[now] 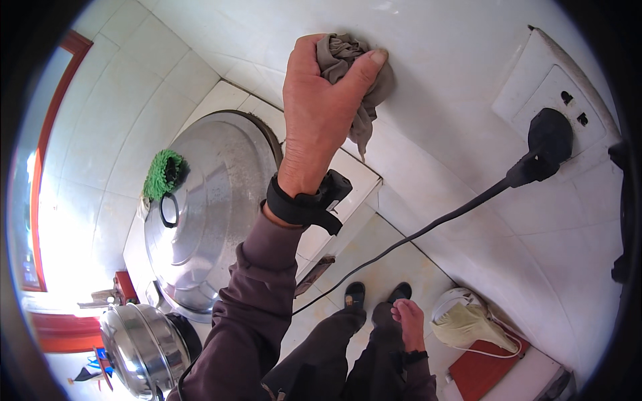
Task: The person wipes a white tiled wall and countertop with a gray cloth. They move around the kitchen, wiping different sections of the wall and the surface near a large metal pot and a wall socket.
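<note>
A crumpled grey-brown cloth (378, 90) is bunched in my left hand (321, 100), which presses it against the white tiled wall (441, 75). A black strap with a small device circles that wrist. Lower in the view, my right hand (411, 321) hangs near my leg with its fingers curled; nothing shows in it. To the left of my raised arm lies a large round metal lid (215, 200) with a black handle, on a tiled stove top. A green chenille cleaning mitt (163, 175) rests at the lid's far-left edge.
A black plug (549, 138) sits in a wall socket (567, 95), and its cord (426, 228) runs down across the view. A stainless steel steamer pot (145, 351) stands at lower left. At lower right are a pale cloth (464, 326) on a white container and a red board (486, 366).
</note>
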The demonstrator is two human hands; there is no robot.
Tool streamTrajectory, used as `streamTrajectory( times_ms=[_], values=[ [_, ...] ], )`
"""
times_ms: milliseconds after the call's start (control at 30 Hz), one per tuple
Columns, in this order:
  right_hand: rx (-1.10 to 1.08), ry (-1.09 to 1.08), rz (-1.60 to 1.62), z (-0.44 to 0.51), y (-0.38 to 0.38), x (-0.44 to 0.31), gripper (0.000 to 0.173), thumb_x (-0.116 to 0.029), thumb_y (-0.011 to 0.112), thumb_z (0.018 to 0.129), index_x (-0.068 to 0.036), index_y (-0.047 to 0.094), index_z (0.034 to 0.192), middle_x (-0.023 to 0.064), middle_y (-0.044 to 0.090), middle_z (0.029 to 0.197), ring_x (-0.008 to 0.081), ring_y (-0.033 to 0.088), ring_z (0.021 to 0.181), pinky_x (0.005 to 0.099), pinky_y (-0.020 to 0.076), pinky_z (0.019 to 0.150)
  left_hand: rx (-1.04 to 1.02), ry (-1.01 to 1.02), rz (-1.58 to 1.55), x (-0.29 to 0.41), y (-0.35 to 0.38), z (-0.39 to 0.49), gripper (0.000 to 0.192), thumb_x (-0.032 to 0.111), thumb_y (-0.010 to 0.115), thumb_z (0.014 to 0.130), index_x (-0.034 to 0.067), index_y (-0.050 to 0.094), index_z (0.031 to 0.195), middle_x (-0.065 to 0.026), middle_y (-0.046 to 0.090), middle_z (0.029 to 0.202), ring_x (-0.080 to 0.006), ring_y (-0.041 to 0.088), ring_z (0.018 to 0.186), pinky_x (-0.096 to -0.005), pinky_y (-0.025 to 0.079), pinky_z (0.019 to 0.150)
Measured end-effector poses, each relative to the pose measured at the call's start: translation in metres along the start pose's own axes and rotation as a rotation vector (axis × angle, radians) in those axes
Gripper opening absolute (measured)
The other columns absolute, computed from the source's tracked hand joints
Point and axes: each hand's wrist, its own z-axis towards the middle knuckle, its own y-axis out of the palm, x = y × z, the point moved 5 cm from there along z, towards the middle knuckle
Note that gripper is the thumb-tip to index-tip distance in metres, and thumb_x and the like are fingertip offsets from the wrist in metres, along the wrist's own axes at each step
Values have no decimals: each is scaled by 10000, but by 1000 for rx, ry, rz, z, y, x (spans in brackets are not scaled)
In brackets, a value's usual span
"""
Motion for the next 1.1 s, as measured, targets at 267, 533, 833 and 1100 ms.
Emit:
streamTrajectory(
  times_ms=[267,533,833,1100],
  values=[
    [-5,7,-25,-1,6,-2,159,-175,619,982,-43,706,998,16,698,902,102,670,796,233,528,680,86,-138,29,0,-2,-1,314,226,757,891,-14,595,1010,-53,637,835,-101,599,770,-271,517,706],
    [29,0,-16,2,-9,2,173,-187,625,977,-34,703,999,20,694,913,105,669,808,234,535,701,348,349,240,14,15,13,308,210,708,925,-37,574,1051,-98,641,931,-149,584,783,-291,486,721],
    [-40,49,-99,11,5,8,185,-188,628,975,-20,700,1004,32,694,911,108,668,797,240,538,698,30,722,559,-32,28,-47,269,46,731,828,2,615,1067,-161,615,1034,-328,572,990,-408,484,869],
    [-15,-30,-65,21,6,-23,204,-197,626,972,-11,703,1008,40,701,903,106,669,803,246,538,719,339,192,308,12,-5,23,185,178,643,976,16,646,1068,-117,642,901,-129,609,819,-290,497,664]
  ],
)
